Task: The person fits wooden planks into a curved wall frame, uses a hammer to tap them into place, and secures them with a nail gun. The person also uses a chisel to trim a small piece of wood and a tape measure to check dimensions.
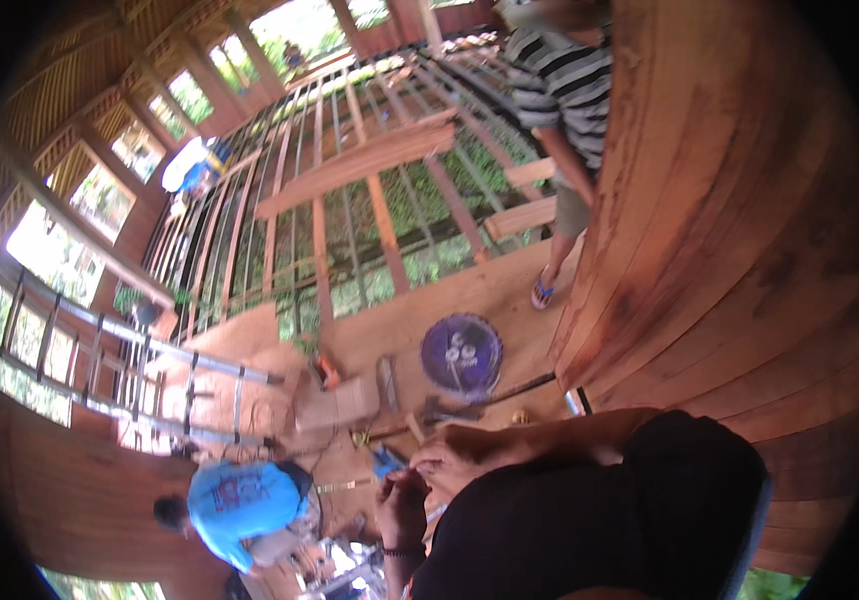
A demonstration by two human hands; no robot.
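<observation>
My right hand [452,450] reaches in from the right with its fingers closed, meeting the fingertips of my left hand [403,508] in front of my dark shirt. A dark bracelet [404,551] circles my left wrist, and the fingers of that hand are curled in a pinch. Anything between the fingertips is too small to make out. Just beyond them shows a blue object [386,462] whose kind I cannot tell. Farther off on the plank floor lies a round purple disc [460,356], with a hammer-like tool [449,410] close to it.
A plank wall [729,220] rises on the right, with a person in a striped shirt [561,90] beside it. Open joists [379,215] show ground below; a loose board [359,165] lies across them. A ladder [119,335] and a crouching person in blue [244,505] are left.
</observation>
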